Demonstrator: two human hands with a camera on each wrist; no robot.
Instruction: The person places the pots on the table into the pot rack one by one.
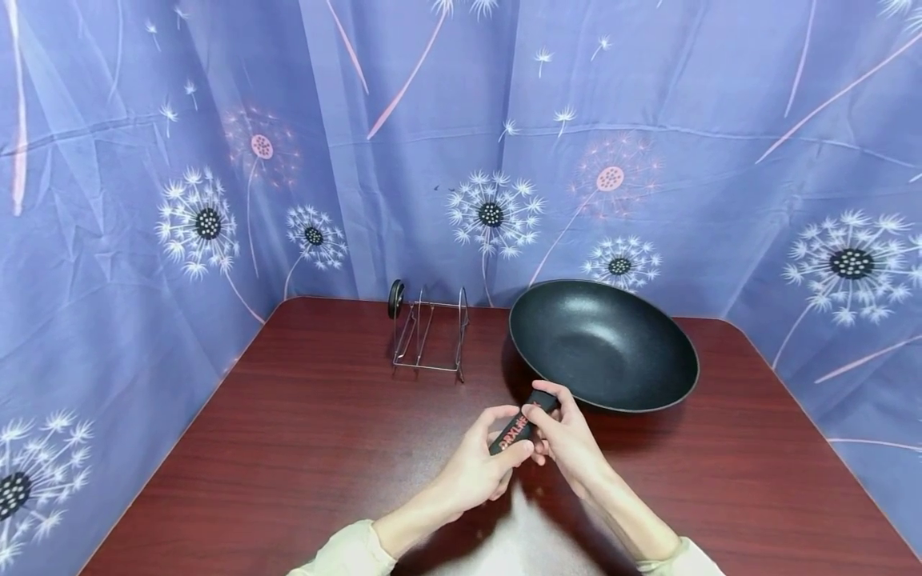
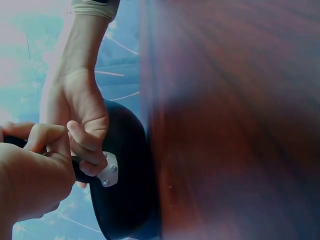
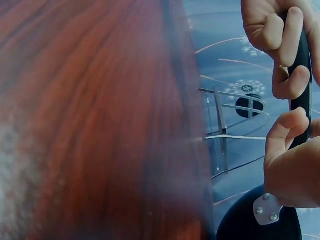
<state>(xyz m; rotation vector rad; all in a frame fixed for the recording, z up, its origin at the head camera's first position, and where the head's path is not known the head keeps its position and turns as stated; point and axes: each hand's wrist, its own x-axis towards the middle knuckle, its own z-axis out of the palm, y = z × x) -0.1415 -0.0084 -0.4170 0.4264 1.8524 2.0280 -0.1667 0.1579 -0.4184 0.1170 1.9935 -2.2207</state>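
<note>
A black wok (image 1: 598, 344) tilts toward me on the right side of the table, its dark inside facing up. Its black handle (image 1: 513, 432), with pinkish-red lettering along the top, points at me between both hands. My left hand (image 1: 479, 468) pinches the outer end, thumb on one side and fingers on the other. Nearer the wok, my right hand (image 1: 569, 440) grips the same handle with thumb and fingers. A riveted silver bracket (image 2: 108, 171) joins handle to wok in the left wrist view, right by the right hand's fingers.
A wire rack (image 1: 430, 368) stands at the back of the reddish-brown table (image 1: 302, 448), left of the wok. One black round disc (image 1: 396, 299) is on its left side. Behind and at both sides hangs a blue curtain (image 1: 403, 176) with dandelion prints.
</note>
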